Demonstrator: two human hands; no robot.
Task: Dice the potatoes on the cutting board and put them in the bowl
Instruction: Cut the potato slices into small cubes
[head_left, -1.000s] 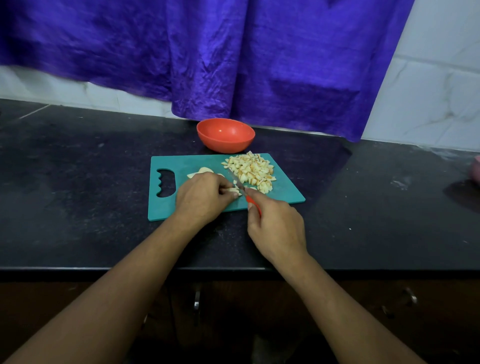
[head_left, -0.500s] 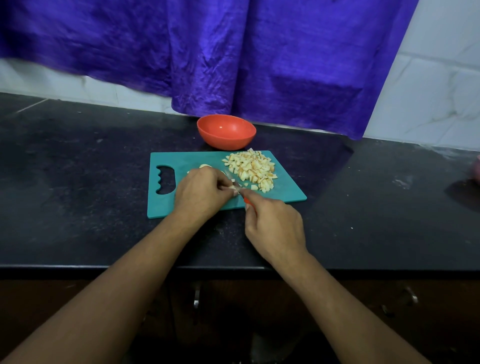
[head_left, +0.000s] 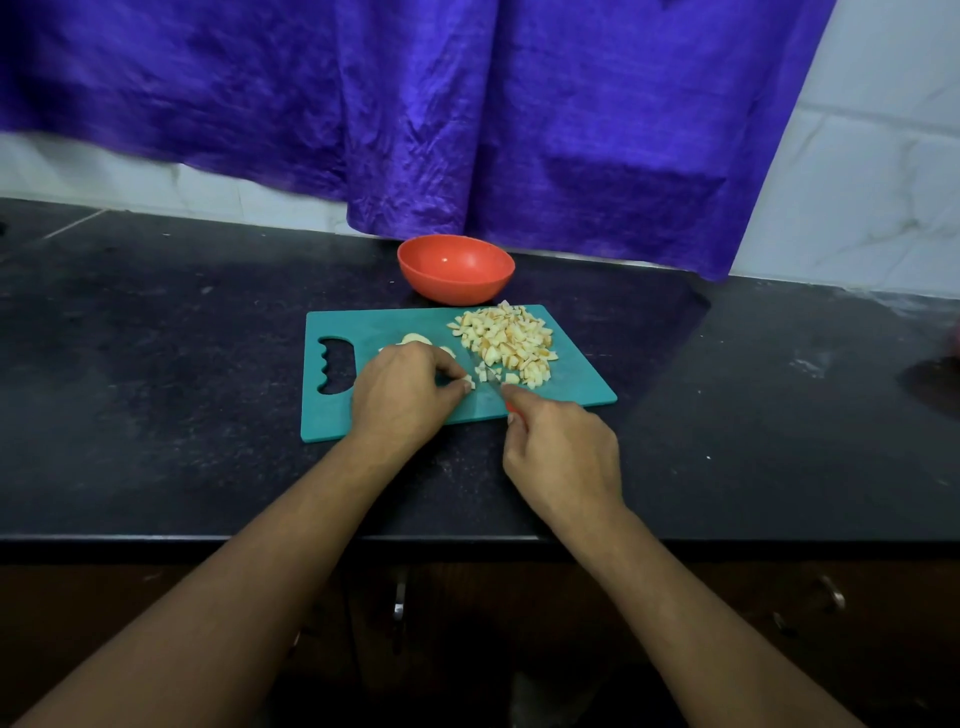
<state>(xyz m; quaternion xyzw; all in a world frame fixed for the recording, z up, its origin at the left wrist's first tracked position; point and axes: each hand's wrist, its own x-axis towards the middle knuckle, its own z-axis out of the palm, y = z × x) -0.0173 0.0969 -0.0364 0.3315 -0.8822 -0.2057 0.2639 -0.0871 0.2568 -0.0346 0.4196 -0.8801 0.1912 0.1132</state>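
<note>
The right hand (head_left: 563, 457), its grip clenched on the red-handled knife (head_left: 494, 383), has drawn just right of the pale potato stub (head_left: 467, 383) pinched by the left hand (head_left: 400, 395) on the teal plastic cutting board (head_left: 332, 415), so dicing seems nearly done, the round orange bowl (head_left: 456, 267) unfilled.

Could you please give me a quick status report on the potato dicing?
Left hand pinches a potato piece; right hand grips the knife. Diced pile on the cutting board, bowl shows no potato. Nothing in the way.

My black tabletop (head_left: 156, 415) runs wide; behind it a purple curtain (head_left: 467, 104) hangs over white tiles (head_left: 857, 208), and below it I see dark cabinets (head_left: 130, 587).
</note>
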